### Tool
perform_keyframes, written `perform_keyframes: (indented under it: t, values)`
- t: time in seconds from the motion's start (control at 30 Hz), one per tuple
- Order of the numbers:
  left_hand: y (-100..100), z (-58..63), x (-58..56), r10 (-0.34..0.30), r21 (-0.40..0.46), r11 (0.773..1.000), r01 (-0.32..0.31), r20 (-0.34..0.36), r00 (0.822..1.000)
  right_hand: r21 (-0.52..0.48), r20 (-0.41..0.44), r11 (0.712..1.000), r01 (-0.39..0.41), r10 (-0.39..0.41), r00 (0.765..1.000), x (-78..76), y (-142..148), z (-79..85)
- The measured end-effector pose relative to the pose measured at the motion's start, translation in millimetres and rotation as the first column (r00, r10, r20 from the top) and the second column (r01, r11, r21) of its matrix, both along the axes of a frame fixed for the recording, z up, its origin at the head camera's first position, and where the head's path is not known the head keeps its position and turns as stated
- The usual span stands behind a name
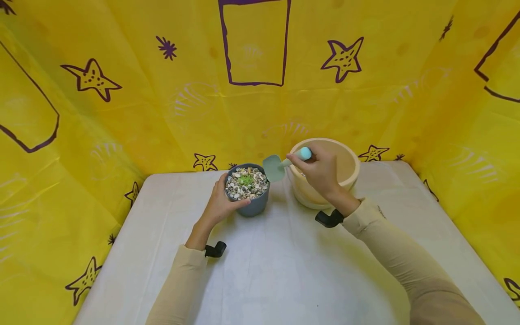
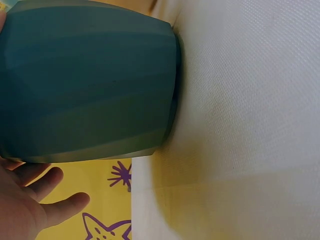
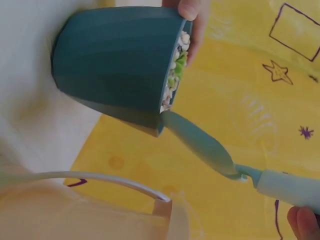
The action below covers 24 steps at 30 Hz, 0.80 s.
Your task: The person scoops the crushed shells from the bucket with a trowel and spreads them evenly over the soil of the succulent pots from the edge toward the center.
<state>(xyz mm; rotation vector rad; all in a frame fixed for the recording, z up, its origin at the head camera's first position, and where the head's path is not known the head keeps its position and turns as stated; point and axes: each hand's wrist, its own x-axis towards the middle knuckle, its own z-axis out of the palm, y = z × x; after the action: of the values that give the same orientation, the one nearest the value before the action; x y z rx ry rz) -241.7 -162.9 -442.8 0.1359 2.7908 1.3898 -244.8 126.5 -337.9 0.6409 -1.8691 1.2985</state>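
My left hand [image 1: 219, 205] grips a dark blue-grey plant pot [image 1: 257, 205] from its left side, thumb across the front near the rim. The pot stands upright on the table, filled with small pale stones [image 1: 237, 192] around a little green succulent [image 1: 245, 180]. In the left wrist view several fingers [image 2: 67, 207] stick out past the pot's side. My right hand [image 1: 322, 174] holds a small green garden trowel [image 1: 274, 169] by its light blue handle. The trowel's blade tip is right at the pot's right rim, as the right wrist view [image 3: 200, 142] shows.
A larger cream pot [image 1: 304, 196] stands to the right, below my right hand, its opening facing up. White cloth [image 1: 260, 271] covers the table. Behind the table and at both sides hangs a yellow sheet [image 1: 260, 113] with purple starfish drawings.
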Motion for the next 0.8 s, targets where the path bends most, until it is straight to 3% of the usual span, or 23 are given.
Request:
perform_keyframes:
  t: [0.13, 0.27, 0.47, 0.6, 0.8]
  values:
    - [0.2, 0.0, 0.2, 0.002, 0.0, 1.0, -0.002, 0.004, 1.0, -0.035, 0.012, 0.999, 0.013, -0.012, 1.0, -2.1, 2.6, -1.1]
    - [0.7, 0.1, -0.2, 0.003, 0.003, 1.0, -0.003, 0.009, 1.0, -0.207, 0.145, 0.978, 0.012, 0.019, 0.989, -6.9, 9.1, 1.2]
    - [0.2, -1.9, -1.2, 0.002, 0.048, 0.999, -0.002, 0.004, 1.0, -0.465, 0.308, 0.885, 0.007, 0.155, 0.939, -16.5, 23.1, 4.1]
    - [-0.1, -2.2, -2.1, 0.002, 0.061, 0.998, -0.002, 0.004, 1.0, -0.571, 0.372, 0.82, 0.034, 0.222, 0.901, -20.4, 32.0, 7.4]
    - [-0.7, 0.2, -2.2, 0.003, 0.054, 0.999, -0.003, 0.006, 1.0, -0.625, 0.393, 0.779, 0.051, 0.257, 0.883, -25.8, 43.4, 15.3]
